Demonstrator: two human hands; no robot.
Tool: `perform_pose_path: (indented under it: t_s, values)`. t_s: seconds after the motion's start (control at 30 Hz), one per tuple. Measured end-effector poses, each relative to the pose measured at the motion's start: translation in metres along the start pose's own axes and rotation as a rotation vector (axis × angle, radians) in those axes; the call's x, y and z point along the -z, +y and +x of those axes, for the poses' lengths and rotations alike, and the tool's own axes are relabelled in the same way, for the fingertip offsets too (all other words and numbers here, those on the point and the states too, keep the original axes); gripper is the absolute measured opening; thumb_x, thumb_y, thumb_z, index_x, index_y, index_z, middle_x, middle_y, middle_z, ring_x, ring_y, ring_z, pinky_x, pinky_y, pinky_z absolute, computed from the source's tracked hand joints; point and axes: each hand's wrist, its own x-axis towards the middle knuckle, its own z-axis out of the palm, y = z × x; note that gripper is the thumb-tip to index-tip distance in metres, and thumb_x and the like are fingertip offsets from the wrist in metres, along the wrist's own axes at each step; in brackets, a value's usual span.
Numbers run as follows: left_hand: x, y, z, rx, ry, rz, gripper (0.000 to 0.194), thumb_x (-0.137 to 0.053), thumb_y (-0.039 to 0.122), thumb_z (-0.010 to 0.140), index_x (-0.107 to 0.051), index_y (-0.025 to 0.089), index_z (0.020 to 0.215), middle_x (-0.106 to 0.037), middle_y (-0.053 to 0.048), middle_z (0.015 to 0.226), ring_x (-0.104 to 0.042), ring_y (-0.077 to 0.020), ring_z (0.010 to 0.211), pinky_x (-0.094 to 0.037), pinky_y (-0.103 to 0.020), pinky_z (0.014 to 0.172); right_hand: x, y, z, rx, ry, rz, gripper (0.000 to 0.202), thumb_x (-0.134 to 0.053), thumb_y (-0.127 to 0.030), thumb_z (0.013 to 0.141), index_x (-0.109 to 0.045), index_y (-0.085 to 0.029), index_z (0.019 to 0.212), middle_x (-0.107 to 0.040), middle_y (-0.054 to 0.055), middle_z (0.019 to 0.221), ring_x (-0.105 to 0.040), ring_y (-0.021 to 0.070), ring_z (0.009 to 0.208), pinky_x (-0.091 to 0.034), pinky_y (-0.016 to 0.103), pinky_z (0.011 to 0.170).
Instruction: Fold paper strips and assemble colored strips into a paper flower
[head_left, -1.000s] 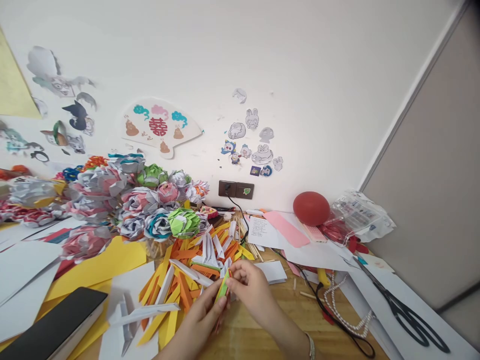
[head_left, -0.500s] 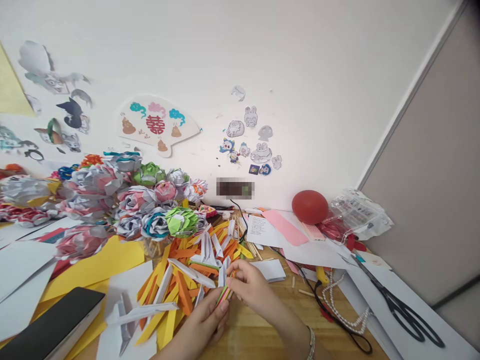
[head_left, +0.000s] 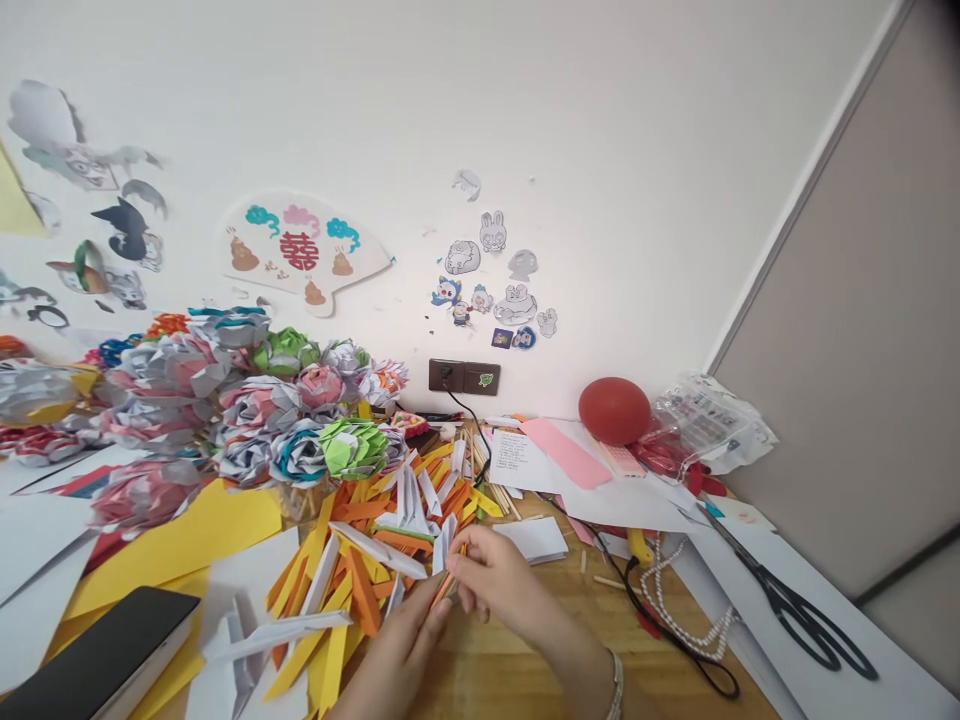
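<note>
Low in the middle of the view, my left hand (head_left: 409, 640) is closed on a slim, brightly coloured folded piece (head_left: 444, 587), orange and pinkish; its exact kind is too small to make out. My right hand (head_left: 499, 585) pinches the upper end of that same piece, fingertips touching it. Just left of both hands spreads a pile of folded orange and yellow paper strips (head_left: 364, 590). White folded paper pieces (head_left: 409, 500) lie among them. A bracelet (head_left: 616, 685) circles my right wrist.
Paper flowers (head_left: 352, 447) crowd the left back. A black box-like object (head_left: 101, 650) lies front left. Black-handled scissors (head_left: 802, 620), a beaded string (head_left: 690, 625), a black cable (head_left: 637, 600) and a red balloon (head_left: 615, 410) are on the right. A wall socket (head_left: 465, 377) is behind.
The camera view has shifted slightly. Both hands stay together on the coloured piece; its green side showed before, and now mostly orange shows as my fingers have moved on it.
</note>
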Motion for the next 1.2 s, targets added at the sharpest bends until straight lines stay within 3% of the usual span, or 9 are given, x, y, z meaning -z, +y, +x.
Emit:
perform_pose_path:
  t_s: [0.23,0.33,0.47,0.63,0.73,0.87,1.0,1.13,1.2]
  values:
    - [0.0,-0.008,0.002,0.115,0.022,-0.184,0.033,-0.046,0.05,0.077,-0.057,0.019,0.071,-0.055,0.001,0.067,-0.047,-0.0134,0.062,-0.037,-0.02,0.058,0.007,-0.001,-0.001,0.025,-0.132,-0.023,0.024,-0.047,-0.041,0.08,-0.042,-0.017,0.081,-0.052,-0.006,0.05,-0.044,0.0056,0.035,-0.036,0.016,0.038]
    - [-0.002,-0.014,0.003,0.226,0.0,-0.366,0.038,-0.049,0.056,0.073,-0.056,0.018,0.074,-0.045,0.005,0.054,-0.033,-0.0071,0.043,-0.025,-0.017,0.041,0.009,-0.003,-0.001,-0.007,-0.155,0.051,0.028,-0.05,-0.044,0.078,-0.043,-0.017,0.082,-0.053,-0.006,0.05,-0.044,0.0054,0.035,-0.038,0.016,0.038]
    - [-0.004,-0.021,0.004,0.236,-0.029,-0.362,0.04,-0.049,0.058,0.072,-0.054,0.018,0.073,-0.03,0.01,0.043,-0.019,-0.0049,0.035,-0.013,-0.017,0.034,0.007,-0.004,-0.002,-0.041,-0.134,0.172,0.03,-0.052,-0.045,0.076,-0.045,-0.016,0.08,-0.053,-0.006,0.048,-0.044,0.0055,0.034,-0.038,0.016,0.037]
    - [0.001,-0.017,0.002,0.101,0.059,-0.196,0.031,-0.049,0.048,0.076,-0.057,0.019,0.068,-0.05,0.003,0.054,-0.044,-0.0111,0.052,-0.035,-0.019,0.05,-0.002,0.001,0.002,-0.055,-0.083,0.165,0.026,-0.05,-0.039,0.077,-0.044,-0.016,0.069,-0.052,-0.005,0.044,-0.041,0.0049,0.03,-0.034,0.015,0.033]
    - [0.007,-0.003,0.001,0.09,-0.094,-0.213,0.03,-0.045,0.042,0.08,-0.058,0.018,0.071,-0.058,-0.001,0.064,-0.052,-0.0131,0.058,-0.037,-0.022,0.055,-0.007,0.005,0.002,-0.07,-0.089,0.083,0.019,-0.047,-0.034,0.077,-0.043,-0.017,0.07,-0.049,-0.006,0.04,-0.04,0.0062,0.028,-0.032,0.015,0.03]
    - [0.009,0.011,0.001,0.28,-0.335,-0.394,0.008,-0.052,0.02,0.067,-0.057,0.016,0.073,-0.057,0.002,0.06,-0.046,-0.0068,0.037,-0.025,-0.019,0.04,-0.012,0.005,-0.005,-0.044,-0.168,-0.08,0.007,-0.043,-0.023,0.078,-0.046,-0.018,0.074,-0.047,-0.007,0.043,-0.039,0.0063,0.031,-0.03,0.015,0.034]
    - [-0.001,0.006,0.0,0.413,-0.21,-0.362,0.013,-0.048,0.005,0.047,-0.046,0.018,0.051,-0.045,0.008,0.039,-0.039,-0.0059,0.034,-0.024,-0.018,0.037,-0.016,-0.003,-0.015,0.047,-0.1,-0.329,0.008,-0.044,-0.014,0.073,-0.05,-0.017,0.069,-0.047,-0.005,0.05,-0.044,0.0068,0.044,-0.03,0.015,0.04]
    - [-0.01,-0.001,0.0,0.453,-0.066,-0.311,0.018,-0.046,0.003,0.042,-0.046,0.018,0.052,-0.045,0.009,0.04,-0.043,-0.0076,0.04,-0.03,-0.018,0.04,-0.019,-0.009,-0.019,0.055,-0.184,-0.376,0.01,-0.043,-0.017,0.074,-0.053,-0.018,0.075,-0.053,-0.004,0.06,-0.048,0.0087,0.053,-0.033,0.015,0.046]
    - [-0.012,-0.002,-0.001,0.425,0.018,-0.23,0.02,-0.045,0.004,0.042,-0.048,0.018,0.056,-0.048,0.009,0.043,-0.049,-0.0108,0.046,-0.035,-0.02,0.044,-0.021,-0.009,-0.018,0.084,-0.128,-0.464,0.01,-0.044,-0.018,0.075,-0.054,-0.018,0.074,-0.057,-0.001,0.068,-0.051,0.0103,0.061,-0.035,0.016,0.052]
